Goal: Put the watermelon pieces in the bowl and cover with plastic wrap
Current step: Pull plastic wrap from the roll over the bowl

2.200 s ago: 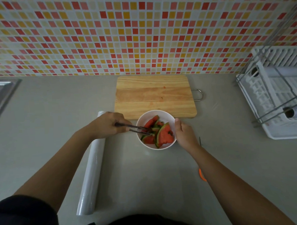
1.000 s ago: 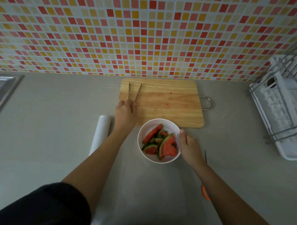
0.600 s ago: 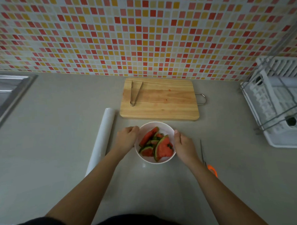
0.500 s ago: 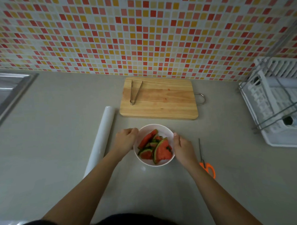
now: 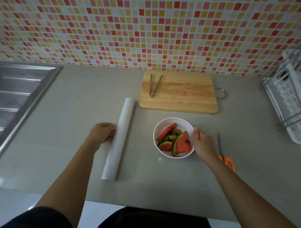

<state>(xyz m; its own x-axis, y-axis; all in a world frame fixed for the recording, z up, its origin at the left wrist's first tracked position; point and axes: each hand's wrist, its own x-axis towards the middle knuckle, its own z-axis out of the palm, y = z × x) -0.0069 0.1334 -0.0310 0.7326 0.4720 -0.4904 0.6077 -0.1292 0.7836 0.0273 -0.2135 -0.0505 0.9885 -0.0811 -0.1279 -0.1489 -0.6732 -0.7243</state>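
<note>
The watermelon pieces (image 5: 174,141) lie piled in the white bowl (image 5: 165,124), which stands on the grey worktop (image 5: 81,99) just in front of the wooden cutting board (image 5: 185,94) where the metal tongs (image 5: 154,85) rest. The right hand (image 5: 202,143) grips the bowl's right rim, with orange-handled scissors (image 5: 224,155) just beyond the wrist; the left hand (image 5: 101,133) curls against the left side of the plastic wrap roll (image 5: 119,138), though whether it is truly clamped on it I cannot tell. A steel sink (image 5: 17,94) sits far left, a white dish rack (image 5: 289,98) far right
</note>
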